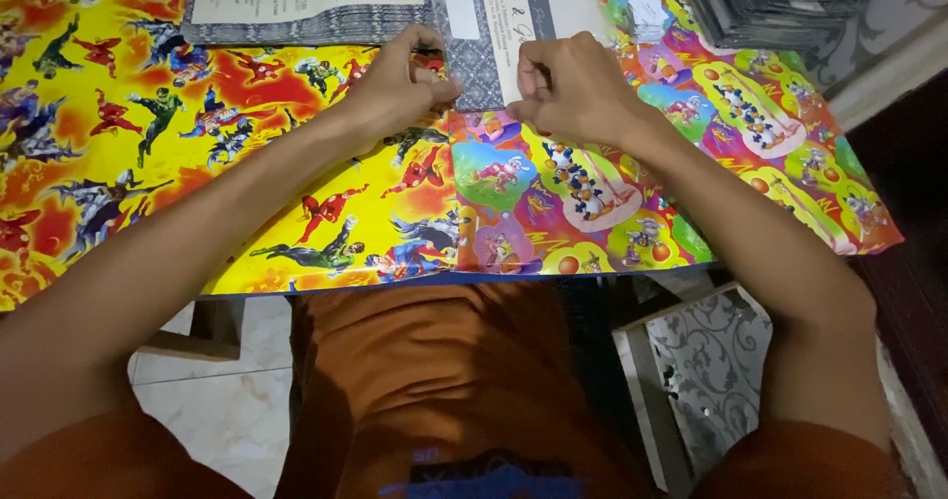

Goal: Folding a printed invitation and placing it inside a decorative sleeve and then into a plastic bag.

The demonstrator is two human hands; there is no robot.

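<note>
- The left hand (400,84) has its fingers curled nearly shut, pinching the lower left edge of the blue patterned card envelope with a white panel (484,25); the right hand (573,89) is a loose fist, thumb and forefinger nipped on its lower right edge.
- That envelope lies at the far middle of the table, on the bright cartoon-printed wrapping paper cover (296,183), touching a flat spread of similar blue-bordered printed cards (306,5) to its left.
- As I judge it, uneven pressure from the 2 pinches could crease the envelope crooked, or drag it over its neighbours.
- A sleeve or elbow sweeping right might knock the dark stack of envelopes (770,0) at the table's far right corner.
- The near table edge sits just before the person's lap; open cover remains below both wrists.
</note>
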